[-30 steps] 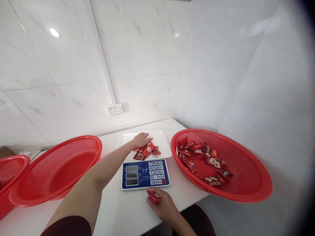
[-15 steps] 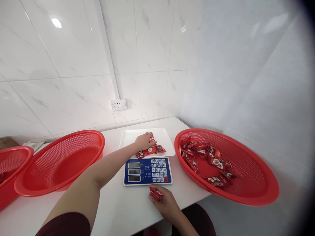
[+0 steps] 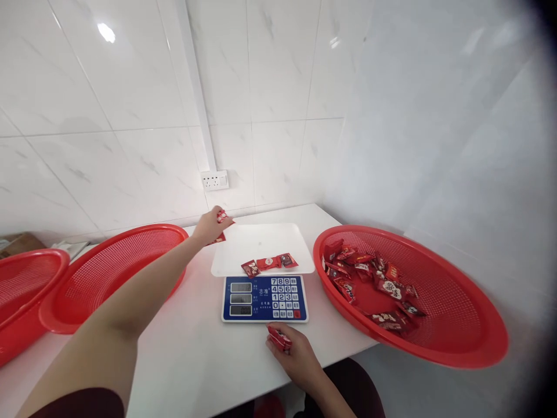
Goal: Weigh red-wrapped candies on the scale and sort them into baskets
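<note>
My left hand [image 3: 209,226] is closed on red candy packets [image 3: 223,217], raised beside the left back corner of the white scale tray [image 3: 243,235]. On the tray's front part lie several red packets [image 3: 268,263] in a row. Below it is the blue keypad panel [image 3: 264,299] of the scale. My right hand [image 3: 298,357] holds a red packet [image 3: 279,338] just in front of the panel, near the table's front edge.
A red basket [image 3: 461,325] with several red packets stands at the right. Two more red baskets stand at the left, the nearer one [image 3: 161,227] partly behind my left arm. A socket [image 3: 215,180] is on the tiled wall.
My left hand has moved left and up from the packets on the tray, with some of them in it. My right hand has stayed about where it was. The view has shifted slightly.
</note>
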`<state>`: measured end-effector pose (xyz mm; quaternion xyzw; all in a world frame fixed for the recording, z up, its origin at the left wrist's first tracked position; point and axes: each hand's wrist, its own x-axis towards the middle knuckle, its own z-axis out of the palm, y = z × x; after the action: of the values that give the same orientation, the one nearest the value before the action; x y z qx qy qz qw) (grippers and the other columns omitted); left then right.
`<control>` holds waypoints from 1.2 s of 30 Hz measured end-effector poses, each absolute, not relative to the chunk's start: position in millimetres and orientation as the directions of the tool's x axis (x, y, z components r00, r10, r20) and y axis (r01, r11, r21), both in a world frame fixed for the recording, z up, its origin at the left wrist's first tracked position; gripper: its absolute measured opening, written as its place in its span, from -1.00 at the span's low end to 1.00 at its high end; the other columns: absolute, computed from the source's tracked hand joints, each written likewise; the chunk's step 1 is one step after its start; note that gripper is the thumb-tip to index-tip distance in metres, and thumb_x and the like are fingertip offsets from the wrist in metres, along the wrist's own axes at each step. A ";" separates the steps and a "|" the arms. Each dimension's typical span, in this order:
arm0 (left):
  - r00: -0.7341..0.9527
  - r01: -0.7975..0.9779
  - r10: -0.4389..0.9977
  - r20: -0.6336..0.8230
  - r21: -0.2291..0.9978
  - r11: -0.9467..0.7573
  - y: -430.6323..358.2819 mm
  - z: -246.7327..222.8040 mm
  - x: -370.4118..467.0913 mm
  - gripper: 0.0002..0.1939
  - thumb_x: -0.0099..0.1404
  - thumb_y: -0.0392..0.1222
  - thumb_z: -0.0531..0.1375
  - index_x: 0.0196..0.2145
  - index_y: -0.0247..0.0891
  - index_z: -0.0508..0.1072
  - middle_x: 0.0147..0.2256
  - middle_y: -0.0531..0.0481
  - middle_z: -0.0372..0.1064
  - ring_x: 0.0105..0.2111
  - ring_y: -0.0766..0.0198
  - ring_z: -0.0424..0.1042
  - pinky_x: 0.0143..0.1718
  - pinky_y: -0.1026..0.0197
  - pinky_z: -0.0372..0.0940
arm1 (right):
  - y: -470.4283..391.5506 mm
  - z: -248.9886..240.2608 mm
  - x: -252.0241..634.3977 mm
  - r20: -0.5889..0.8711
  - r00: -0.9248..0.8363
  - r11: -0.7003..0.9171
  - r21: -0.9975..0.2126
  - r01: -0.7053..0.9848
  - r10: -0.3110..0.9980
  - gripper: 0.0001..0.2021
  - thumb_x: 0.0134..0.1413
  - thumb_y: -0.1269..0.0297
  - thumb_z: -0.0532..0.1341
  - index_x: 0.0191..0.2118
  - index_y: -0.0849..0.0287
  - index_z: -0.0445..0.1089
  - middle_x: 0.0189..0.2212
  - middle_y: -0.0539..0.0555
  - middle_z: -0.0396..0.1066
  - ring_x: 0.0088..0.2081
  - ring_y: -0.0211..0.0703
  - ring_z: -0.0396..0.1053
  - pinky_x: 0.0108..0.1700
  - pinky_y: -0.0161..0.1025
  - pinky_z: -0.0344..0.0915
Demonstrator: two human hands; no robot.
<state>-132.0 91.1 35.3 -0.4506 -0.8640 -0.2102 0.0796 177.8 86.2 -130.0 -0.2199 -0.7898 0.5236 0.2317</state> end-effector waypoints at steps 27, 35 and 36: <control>-0.585 0.804 0.811 -0.026 0.110 0.584 14.0 2.8 -170.8 -0.31 0.19 -0.04 0.07 0.21 -0.17 -0.11 0.17 -0.24 0.04 0.06 -0.05 0.21 -0.06 0.03 0.20 | 86.8 -140.1 176.8 0.147 -0.790 0.390 -0.913 0.124 0.595 -0.73 0.05 0.16 0.13 -0.14 0.11 0.38 -0.22 0.09 0.45 -0.21 -0.12 0.42 -0.17 -0.24 0.35; -0.401 0.914 0.915 -0.040 0.041 0.403 30.0 6.2 -143.5 -0.40 0.18 -0.24 0.07 0.17 -0.12 0.04 0.23 -0.17 -0.08 0.13 -0.06 0.09 0.05 -0.12 0.08 | 85.6 -136.0 176.7 0.155 -0.786 0.402 -0.907 0.128 0.599 -0.75 0.05 0.18 0.13 -0.16 0.12 0.38 -0.23 0.09 0.45 -0.22 -0.11 0.42 -0.18 -0.25 0.34; -0.371 0.928 0.928 -0.021 0.030 0.372 32.6 6.5 -137.0 -0.43 0.18 -0.25 0.06 0.16 -0.14 0.08 0.22 -0.16 -0.07 0.18 -0.07 -0.02 0.10 -0.17 -0.04 | 85.6 -135.8 176.6 0.153 -0.786 0.400 -0.908 0.128 0.599 -0.75 0.05 0.18 0.13 -0.16 0.12 0.37 -0.24 0.08 0.46 -0.22 -0.11 0.42 -0.18 -0.24 0.34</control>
<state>-137.0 32.6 6.5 -0.5605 -0.8280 -0.0063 -0.0171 176.6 85.6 -135.8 -0.2265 -0.8027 0.4988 0.2358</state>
